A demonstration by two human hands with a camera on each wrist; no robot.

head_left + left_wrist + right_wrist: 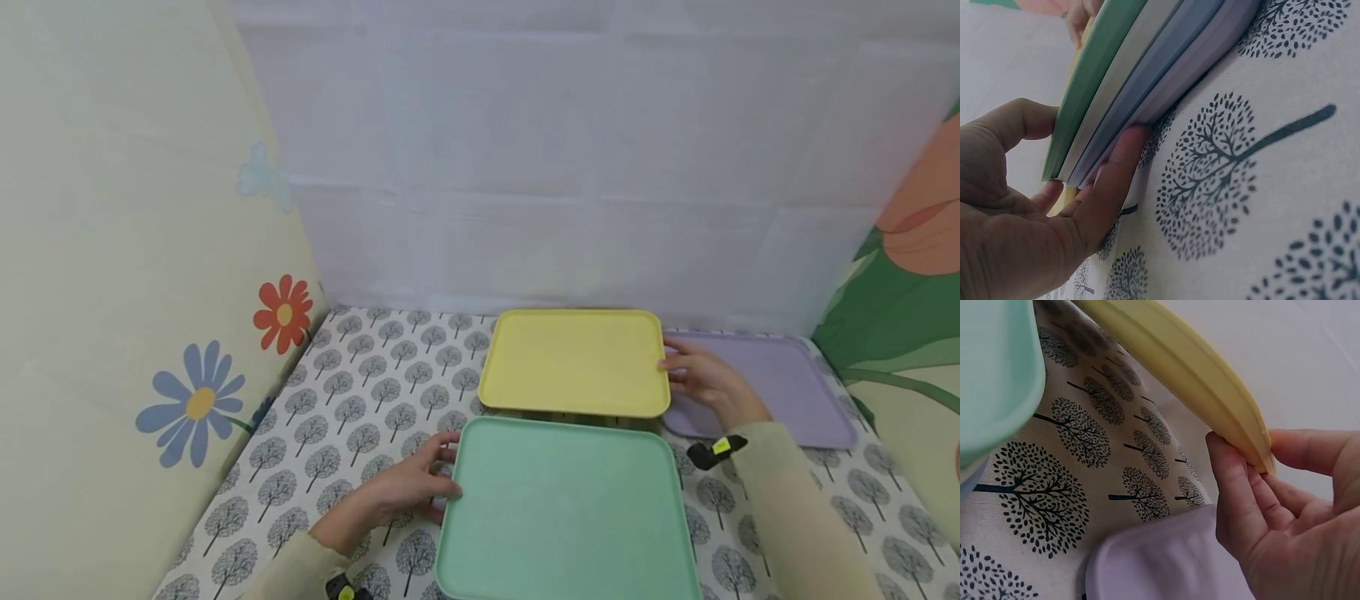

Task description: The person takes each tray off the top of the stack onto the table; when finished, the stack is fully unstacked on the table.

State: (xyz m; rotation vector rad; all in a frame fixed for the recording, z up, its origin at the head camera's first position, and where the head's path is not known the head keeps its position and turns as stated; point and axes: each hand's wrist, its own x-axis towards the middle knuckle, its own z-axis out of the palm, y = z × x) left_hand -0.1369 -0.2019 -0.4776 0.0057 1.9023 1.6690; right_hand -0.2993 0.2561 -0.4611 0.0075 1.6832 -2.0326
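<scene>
My right hand (705, 382) pinches the right edge of a yellow tray (573, 362), thumb on one side and fingers under the other. In the right wrist view the yellow tray (1204, 381) is held up off the patterned cloth. At its near side my left hand (408, 483) grips the left edge of a mint green tray (566, 508). The left wrist view shows this green tray (1088, 94) on top of a stack, above a white tray (1125, 65), a blue tray (1163, 72) and a purple tray (1194, 62). The left thumb lies at the green rim, with fingers at the lower edges.
A separate light purple tray (765, 383) lies flat at the right, partly behind the right hand. The table cloth (360, 400) is printed with grey trees. A white sheet (525, 167) hangs behind, and flowered panels (112, 250) stand at both sides.
</scene>
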